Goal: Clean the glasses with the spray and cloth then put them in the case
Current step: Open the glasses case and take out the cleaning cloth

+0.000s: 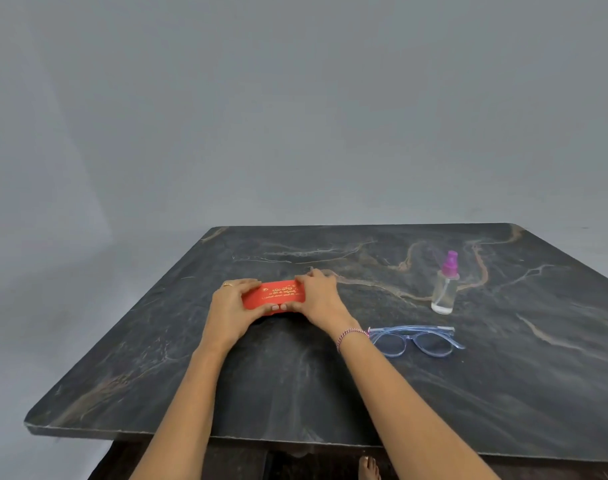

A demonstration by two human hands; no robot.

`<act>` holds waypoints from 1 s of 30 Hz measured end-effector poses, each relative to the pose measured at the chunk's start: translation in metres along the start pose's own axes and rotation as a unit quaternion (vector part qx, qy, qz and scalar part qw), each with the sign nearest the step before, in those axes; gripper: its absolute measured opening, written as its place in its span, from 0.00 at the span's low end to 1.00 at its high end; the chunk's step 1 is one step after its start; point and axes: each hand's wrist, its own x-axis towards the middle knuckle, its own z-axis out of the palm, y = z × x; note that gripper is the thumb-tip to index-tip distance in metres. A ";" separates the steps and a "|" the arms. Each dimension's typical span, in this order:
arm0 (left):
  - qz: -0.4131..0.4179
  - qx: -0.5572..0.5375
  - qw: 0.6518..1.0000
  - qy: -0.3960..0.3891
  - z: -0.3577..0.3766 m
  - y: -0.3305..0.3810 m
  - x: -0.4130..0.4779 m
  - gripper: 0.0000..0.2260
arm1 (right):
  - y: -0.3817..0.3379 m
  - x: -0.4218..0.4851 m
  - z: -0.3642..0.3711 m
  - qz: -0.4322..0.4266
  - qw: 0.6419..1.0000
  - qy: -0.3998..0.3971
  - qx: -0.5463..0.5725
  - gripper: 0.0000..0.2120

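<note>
A red glasses case [274, 298] with gold lettering lies shut on the dark stone table [330, 386]. My left hand [230, 306] grips its left end and my right hand [318, 296] grips its right end, thumbs along the near edge. Folded blue-framed glasses [415, 340] lie on the table right of my right wrist. A clear spray bottle [445, 285] with a pink nozzle stands upright behind the glasses. No cloth shows in this view.
The table's near edge [205, 436] runs across the bottom of the view, with a bare foot [369, 467] on the floor below it. A plain grey wall [295, 116] rises behind the table.
</note>
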 end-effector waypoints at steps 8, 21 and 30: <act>-0.047 -0.025 0.998 -0.013 0.000 -0.010 0.001 0.34 | 0.000 -0.005 0.020 -0.031 0.993 0.054 -0.105 0.33; -0.096 -0.091 0.991 -0.034 -0.006 -0.010 0.002 0.32 | -0.003 -0.002 0.020 -0.095 0.967 0.011 -0.236 0.29; -0.089 -0.102 0.990 -0.037 -0.004 -0.013 0.002 0.34 | -0.001 0.004 0.011 -0.117 0.963 0.016 -0.243 0.26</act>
